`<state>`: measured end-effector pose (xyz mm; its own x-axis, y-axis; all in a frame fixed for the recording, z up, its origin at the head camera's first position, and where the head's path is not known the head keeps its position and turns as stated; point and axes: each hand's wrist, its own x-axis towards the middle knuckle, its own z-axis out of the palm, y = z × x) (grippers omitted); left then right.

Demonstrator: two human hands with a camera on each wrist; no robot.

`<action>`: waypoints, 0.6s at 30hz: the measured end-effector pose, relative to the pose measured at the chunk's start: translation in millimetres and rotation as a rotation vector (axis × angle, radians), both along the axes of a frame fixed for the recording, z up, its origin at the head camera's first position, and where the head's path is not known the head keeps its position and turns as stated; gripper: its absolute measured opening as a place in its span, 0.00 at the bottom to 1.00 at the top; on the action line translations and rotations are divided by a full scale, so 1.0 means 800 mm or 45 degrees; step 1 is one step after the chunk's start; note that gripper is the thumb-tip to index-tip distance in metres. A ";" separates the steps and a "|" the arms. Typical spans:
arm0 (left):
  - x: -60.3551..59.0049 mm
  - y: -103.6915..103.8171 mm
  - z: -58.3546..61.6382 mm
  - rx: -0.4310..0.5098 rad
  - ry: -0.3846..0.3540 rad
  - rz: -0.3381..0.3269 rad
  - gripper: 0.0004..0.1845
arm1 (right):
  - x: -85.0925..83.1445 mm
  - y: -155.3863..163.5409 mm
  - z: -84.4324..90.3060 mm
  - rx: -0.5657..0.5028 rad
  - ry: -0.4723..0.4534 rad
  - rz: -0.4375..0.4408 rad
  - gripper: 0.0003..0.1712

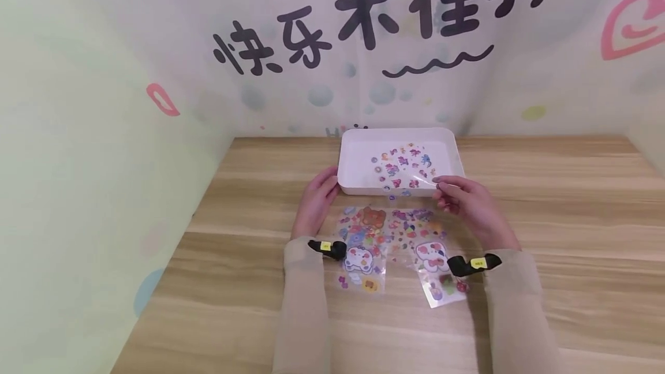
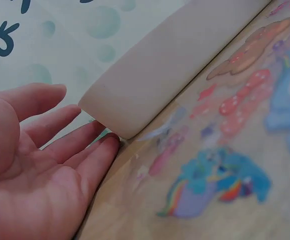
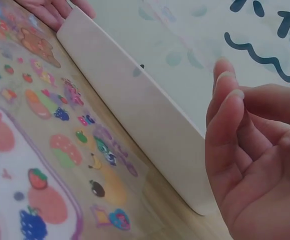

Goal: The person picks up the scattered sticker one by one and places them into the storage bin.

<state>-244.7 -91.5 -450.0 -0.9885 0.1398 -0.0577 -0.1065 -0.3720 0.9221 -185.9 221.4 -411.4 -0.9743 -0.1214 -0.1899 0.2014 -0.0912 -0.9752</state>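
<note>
A white tray (image 1: 353,157) stands on the wooden table (image 1: 561,224). Over it hangs a clear sticker sheet (image 1: 400,166) with small colourful stickers, its lower edge reaching past the tray's front wall. My right hand (image 1: 462,198) pinches this sheet's right corner, fingers curled (image 3: 235,130) just in front of the tray wall (image 3: 135,110). With straight fingers, my left hand (image 1: 318,198) rests at the tray's front left corner (image 2: 120,100), fingertips (image 2: 102,145) touching it. Two more sticker sheets (image 1: 363,247) (image 1: 428,250) lie flat on the table between my wrists.
A printed wall with dark characters (image 1: 363,22) rises right behind the tray, and a pale wall (image 1: 78,160) closes the left side. The table runs wide to the right and toward me.
</note>
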 end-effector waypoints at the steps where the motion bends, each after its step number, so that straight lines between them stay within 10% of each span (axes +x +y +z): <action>1: 0.000 0.000 0.000 0.003 -0.002 -0.002 0.22 | 0.000 0.000 0.000 0.000 0.000 0.000 0.24; 18: 0.000 0.002 0.019 -0.112 0.071 -0.143 0.27 | -0.014 -0.031 0.014 0.123 0.080 -0.081 0.22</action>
